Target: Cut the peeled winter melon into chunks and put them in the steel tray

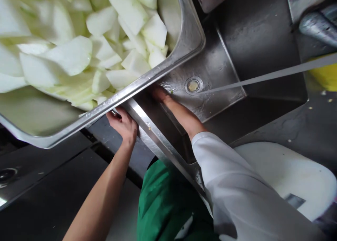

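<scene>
A deep stainless steel pan (181,54) fills the upper left, tilted in view and loaded with pale green-white cut pieces of melon or gourd (76,54). My left hand (123,125) is against the pan's near side, just below its rim, with the fingers curled; a small shiny metal bit shows by them. Down in the sink (218,104), my right hand (159,92) reaches in under the pan's edge. Its fingers are hidden by the pan and shadow, so what they touch cannot be told.
The sink's drain (193,85) holds pale scraps. A stream of water (263,81) slants in from the right. A white round-cornered board (284,170) lies at lower right, a yellow object (325,72) at the right edge. The sink's metal front edge (158,139) runs before my body.
</scene>
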`<action>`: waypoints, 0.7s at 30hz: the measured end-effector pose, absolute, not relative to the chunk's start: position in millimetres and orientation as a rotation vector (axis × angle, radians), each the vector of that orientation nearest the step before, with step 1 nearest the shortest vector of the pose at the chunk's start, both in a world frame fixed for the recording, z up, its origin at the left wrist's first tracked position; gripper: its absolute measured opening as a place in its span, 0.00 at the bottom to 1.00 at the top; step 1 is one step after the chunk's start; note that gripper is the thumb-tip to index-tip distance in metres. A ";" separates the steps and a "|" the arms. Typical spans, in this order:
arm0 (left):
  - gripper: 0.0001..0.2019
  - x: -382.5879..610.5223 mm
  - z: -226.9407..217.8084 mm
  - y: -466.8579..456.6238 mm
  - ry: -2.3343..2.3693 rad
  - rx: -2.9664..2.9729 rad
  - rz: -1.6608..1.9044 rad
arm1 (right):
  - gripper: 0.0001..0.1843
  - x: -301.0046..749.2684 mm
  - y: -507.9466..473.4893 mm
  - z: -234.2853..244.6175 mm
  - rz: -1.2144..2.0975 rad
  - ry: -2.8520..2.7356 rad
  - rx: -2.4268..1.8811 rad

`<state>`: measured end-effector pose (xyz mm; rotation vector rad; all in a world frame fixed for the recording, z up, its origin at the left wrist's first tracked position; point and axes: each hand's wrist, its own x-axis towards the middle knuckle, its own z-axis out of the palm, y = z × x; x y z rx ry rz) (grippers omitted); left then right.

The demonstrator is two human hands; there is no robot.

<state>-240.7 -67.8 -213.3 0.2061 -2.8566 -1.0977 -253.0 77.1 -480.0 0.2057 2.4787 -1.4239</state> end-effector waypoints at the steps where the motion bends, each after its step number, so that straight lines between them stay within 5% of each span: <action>1: 0.16 -240.7 -212.6 -66.9 -2.867 0.226 -1.089 | 0.17 -244.8 75.7 -478.1 -1.398 2.483 0.153; 5: 0.17 -240.2 -209.6 -64.9 -2.889 0.251 -1.069 | 0.23 -192.0 113.5 -468.5 -1.292 2.603 -0.040; 9: 0.17 -239.5 -213.0 -68.5 -2.892 0.273 -1.106 | 0.25 -125.6 182.1 -461.2 -1.159 2.766 0.433; 21: 0.20 -238.3 -217.0 -70.8 -2.846 0.306 -1.244 | 0.02 -105.4 189.9 -452.8 -1.327 2.425 1.441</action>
